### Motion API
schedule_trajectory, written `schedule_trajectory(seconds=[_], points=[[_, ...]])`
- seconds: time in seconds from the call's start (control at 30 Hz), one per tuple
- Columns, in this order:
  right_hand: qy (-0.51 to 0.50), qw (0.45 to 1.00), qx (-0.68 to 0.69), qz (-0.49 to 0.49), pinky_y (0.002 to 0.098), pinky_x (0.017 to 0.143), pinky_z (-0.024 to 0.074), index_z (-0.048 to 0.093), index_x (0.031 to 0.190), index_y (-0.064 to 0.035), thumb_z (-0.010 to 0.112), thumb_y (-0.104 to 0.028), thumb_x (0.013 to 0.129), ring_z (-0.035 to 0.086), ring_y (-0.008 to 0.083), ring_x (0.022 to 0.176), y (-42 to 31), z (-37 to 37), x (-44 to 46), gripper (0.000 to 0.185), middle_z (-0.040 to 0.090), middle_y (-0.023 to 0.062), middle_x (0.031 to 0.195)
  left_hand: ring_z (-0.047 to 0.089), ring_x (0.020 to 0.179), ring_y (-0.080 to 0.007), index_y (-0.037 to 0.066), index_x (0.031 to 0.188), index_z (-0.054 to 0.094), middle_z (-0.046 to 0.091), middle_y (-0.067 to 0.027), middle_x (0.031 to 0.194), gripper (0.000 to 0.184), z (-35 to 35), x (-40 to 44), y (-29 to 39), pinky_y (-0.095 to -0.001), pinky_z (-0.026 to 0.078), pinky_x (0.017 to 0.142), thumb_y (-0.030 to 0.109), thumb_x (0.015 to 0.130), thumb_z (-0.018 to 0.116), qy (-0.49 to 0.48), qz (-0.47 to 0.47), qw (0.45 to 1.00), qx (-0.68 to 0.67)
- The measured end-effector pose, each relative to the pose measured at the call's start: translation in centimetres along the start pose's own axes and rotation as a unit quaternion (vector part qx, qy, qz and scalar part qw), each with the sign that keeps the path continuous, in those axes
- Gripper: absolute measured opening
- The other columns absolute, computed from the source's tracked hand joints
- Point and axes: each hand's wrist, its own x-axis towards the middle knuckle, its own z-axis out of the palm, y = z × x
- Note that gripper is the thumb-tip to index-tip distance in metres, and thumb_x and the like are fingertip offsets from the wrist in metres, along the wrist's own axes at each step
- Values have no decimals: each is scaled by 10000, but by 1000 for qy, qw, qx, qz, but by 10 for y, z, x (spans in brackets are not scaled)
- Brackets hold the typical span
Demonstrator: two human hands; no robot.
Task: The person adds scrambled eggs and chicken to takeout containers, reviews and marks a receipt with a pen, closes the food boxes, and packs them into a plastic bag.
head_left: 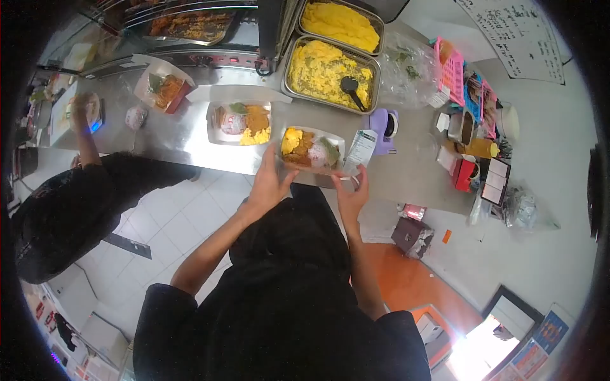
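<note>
An opened paper food box (306, 168) lies in front of me, holding scrambled egg (291, 140), fried pieces, a wrapped rice portion (317, 154) and a green leaf. My left hand (269, 186) closes around its near left corner, index finger along the side and thumb at the front. At the near right corner, my right hand (351, 195) pinches the box's edge between thumb and fingers. A printed white packet (361, 151) lies just beyond my right fingers. A second filled box (212, 126) stands open to the left.
Two metal trays of yellow food (377, 82) stand behind, one with a black spoon (352, 90). A purple dispenser (384, 131) sits to the right, near pink baskets (450, 71). Further left are another box (185, 100), a wrapped rice portion (136, 117) and a co-worker's arm (88, 141).
</note>
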Motion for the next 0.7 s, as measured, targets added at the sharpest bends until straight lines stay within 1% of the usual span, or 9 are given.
schedule_trajectory(seconds=[0.03, 0.1, 0.13, 0.2, 0.33, 0.4, 0.57, 0.63, 0.7], points=[[1, 1000, 2, 0, 362, 956, 517, 453, 1389, 34, 849, -62, 750, 573, 251, 1184, 0, 5, 7, 757, 533, 173, 1345, 515, 1188, -506, -78, 1475, 211, 522, -327, 1272, 896, 6, 3, -3, -488, 453, 991, 122, 812, 779, 0, 2, 1000, 2], [-54, 973, 175, 143, 345, 976, 492, 380, 1436, 35, 826, -76, 790, 590, 242, 1153, 1, 14, 27, 793, 546, 190, 1337, 550, 1129, -512, -118, 1471, 170, 534, -351, 1242, 928, 18, 19, -5, -491, 475, 944, 154, 820, 772, -98, -149, 980, -86], [-54, 972, 178, 141, 345, 976, 492, 380, 1436, 35, 826, -76, 790, 590, 242, 1153, -1, 13, 31, 793, 546, 190, 1337, 550, 1129, -512, -118, 1471, 170, 534, -351, 1242, 928, 23, 25, -6, -491, 475, 944, 154, 820, 772, -95, -147, 981, -84], [-155, 928, 223, 257, 350, 985, 475, 301, 1485, 41, 860, -134, 759, 575, 249, 1190, -2, 10, 40, 933, 578, 220, 1306, 592, 1064, -482, -119, 1474, 180, 573, -330, 1187, 992, 29, 34, -11, -474, 503, 896, 186, 779, 818, -137, -215, 963, -82], [-160, 924, 252, 240, 340, 995, 458, 282, 1494, 50, 824, -97, 794, 574, 243, 1189, 6, 1, 33, 898, 592, 206, 1297, 657, 944, -372, -100, 1453, 275, 623, -259, 1079, 974, 29, 27, -17, -405, 544, 800, 189, 733, 862, -4, -108, 984, -139], [-98, 915, 299, 254, 313, 995, 450, 343, 1466, 59, 750, -41, 857, 584, 195, 1150, 4, 1, 25, 739, 604, 139, 1269, 666, 906, -353, -97, 1447, 289, 631, -248, 1053, 955, 31, 19, -18, -400, 547, 773, 187, 737, 861, 6, -113, 983, -144], [-134, 901, 311, 273, 292, 979, 456, 463, 1403, 53, 698, -99, 916, 575, 172, 1151, 17, 10, 33, 561, 603, 97, 1267, 682, 783, -321, -112, 1413, 326, 666, -220, 901, 910, 31, 19, -18, -414, 551, 686, 286, 777, 840, -26, -158, 984, -83], [-138, 903, 293, 283, 288, 971, 458, 495, 1382, 52, 684, -114, 931, 574, 166, 1147, 20, 10, 36, 516, 602, 89, 1267, 666, 883, -373, -115, 1419, 299, 636, -277, 1034, 914, 30, 20, -20, -447, 542, 757, 331, 806, 811, -58, -178, 977, -103], [-125, 909, 296, 265, 301, 994, 446, 542, 1336, 63, 724, -101, 899, 588, 154, 1137, 18, 7, 39, 501, 627, 112, 1259, 621, 1004, -425, -112, 1423, 278, 557, -325, 1193, 915, 37, 17, -22, -482, 511, 846, 333, 817, 798, 80, -20, 997, -5]])
